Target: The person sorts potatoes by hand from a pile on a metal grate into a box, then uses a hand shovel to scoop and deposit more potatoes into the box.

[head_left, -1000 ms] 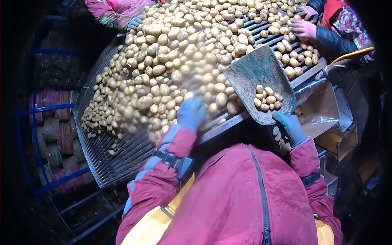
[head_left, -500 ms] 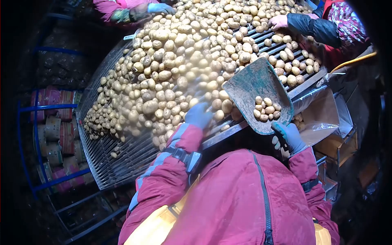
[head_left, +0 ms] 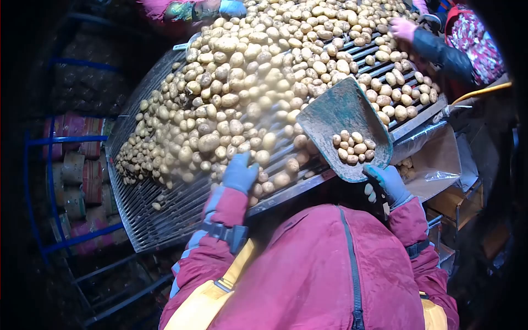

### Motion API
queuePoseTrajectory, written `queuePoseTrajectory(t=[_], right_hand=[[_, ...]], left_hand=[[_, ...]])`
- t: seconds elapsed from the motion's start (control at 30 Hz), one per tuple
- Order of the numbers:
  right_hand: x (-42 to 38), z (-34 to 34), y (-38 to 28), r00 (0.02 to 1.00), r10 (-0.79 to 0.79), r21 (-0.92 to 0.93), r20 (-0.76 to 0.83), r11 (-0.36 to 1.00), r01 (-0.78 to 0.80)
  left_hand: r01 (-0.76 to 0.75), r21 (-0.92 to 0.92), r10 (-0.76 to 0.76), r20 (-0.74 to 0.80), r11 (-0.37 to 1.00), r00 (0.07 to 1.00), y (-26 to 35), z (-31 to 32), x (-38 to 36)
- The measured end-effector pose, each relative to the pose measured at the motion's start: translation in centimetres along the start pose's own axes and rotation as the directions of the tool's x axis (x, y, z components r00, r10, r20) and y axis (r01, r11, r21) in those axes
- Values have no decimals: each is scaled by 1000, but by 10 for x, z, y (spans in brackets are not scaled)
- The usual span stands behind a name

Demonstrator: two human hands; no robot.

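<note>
My left hand (head_left: 240, 174), in a blue-grey glove, is at the near edge of the potato pile (head_left: 220, 99), its fingers apart against the potatoes. The potatoes lie on a slatted metal table (head_left: 165, 225). My right hand (head_left: 389, 182), gloved too, is closed on the near end of a worn green scoop (head_left: 335, 110). Several small potatoes (head_left: 355, 147) rest in the scoop, close to that hand. The scoop lies over the table's near right edge, its wide end toward the pile.
At the top left is a person's gloved hand (head_left: 232, 7); another person's pink-gloved hand (head_left: 403, 28) is at the upper right. An open, plastic-lined box (head_left: 434, 157) stands right of the scoop. Blue metal rails (head_left: 82, 238) and stacked sacks (head_left: 91, 176) are at the left.
My left hand has moved left along the near edge of the pile, and more bare slats show where it was. The pink-gloved hand has shifted right and lifted off the potatoes.
</note>
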State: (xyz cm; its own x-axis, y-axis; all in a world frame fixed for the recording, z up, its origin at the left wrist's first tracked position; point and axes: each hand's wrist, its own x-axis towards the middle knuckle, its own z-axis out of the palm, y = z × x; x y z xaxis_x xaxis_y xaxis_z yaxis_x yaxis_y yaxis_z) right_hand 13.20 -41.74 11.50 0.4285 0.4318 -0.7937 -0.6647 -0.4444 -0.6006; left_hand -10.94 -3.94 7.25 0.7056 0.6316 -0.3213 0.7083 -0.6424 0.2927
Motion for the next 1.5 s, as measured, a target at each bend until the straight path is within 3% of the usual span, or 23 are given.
queuePoseTrajectory(t=[0.03,0.07,0.13,0.23,0.27,0.37,0.47,0.6,0.77,0.87,0.9,0.97,1.0,1.03,1.1,1.2,1.3,1.4,1.5], right_hand=[[2,0,1,1000,-4,10,6,1000,4],[3,2,-2,1000,15,1,11,1000,-15],[4,3,-5,999,-5,15,32,1000,4],[8,4,-10,1000,-3,-19,31,1000,3],[8,4,-9,1000,7,-36,26,999,-6],[6,4,-8,1000,-1,-39,24,999,2],[6,7,-5,999,-14,3,44,1000,14],[7,9,-5,999,-24,38,48,999,22],[4,14,-11,999,4,-49,54,999,-2],[3,13,-11,997,28,-31,75,999,-25],[3,12,-8,995,33,-18,95,999,-32],[2,14,-5,995,35,-13,89,999,-34],[3,14,-5,995,41,-25,92,999,-39],[4,14,-5,994,46,-39,95,998,-43],[3,14,-9,994,52,-35,101,998,-49],[4,14,-8,993,41,-27,107,999,-39],[7,11,-5,992,38,-9,117,999,-37],[7,11,-5,990,40,-7,132,999,-40],[8,14,-3,990,56,18,127,998,-58]], left_hand=[[-51,114,56,-38,992,998,3,14,-7],[-69,108,79,-92,992,993,27,22,-14],[-213,-5,208,-195,977,958,63,28,-22],[-388,-280,339,-211,878,917,80,31,-27],[-385,-265,322,-253,884,912,76,27,-24],[-73,-280,43,-114,957,993,47,-2,-5],[-149,-38,147,-54,988,988,22,1,14],[-227,114,238,-93,967,967,34,17,24],[-176,224,179,8,959,984,40,20,51],[-60,84,53,84,995,995,39,8,60],[229,-401,-131,258,887,957,29,11,68],[142,-768,16,195,625,981,63,-24,56],[98,-782,124,218,615,968,70,-37,56],[154,-776,139,297,611,945,92,-61,44],[72,-816,175,208,574,962,108,-76,30],[157,-622,-6,238,767,971,64,-38,32],[-144,-254,198,203,956,959,38,14,22],[-307,33,306,27,951,952,51,48,7],[-160,16,159,60,987,985,64,51,17]])
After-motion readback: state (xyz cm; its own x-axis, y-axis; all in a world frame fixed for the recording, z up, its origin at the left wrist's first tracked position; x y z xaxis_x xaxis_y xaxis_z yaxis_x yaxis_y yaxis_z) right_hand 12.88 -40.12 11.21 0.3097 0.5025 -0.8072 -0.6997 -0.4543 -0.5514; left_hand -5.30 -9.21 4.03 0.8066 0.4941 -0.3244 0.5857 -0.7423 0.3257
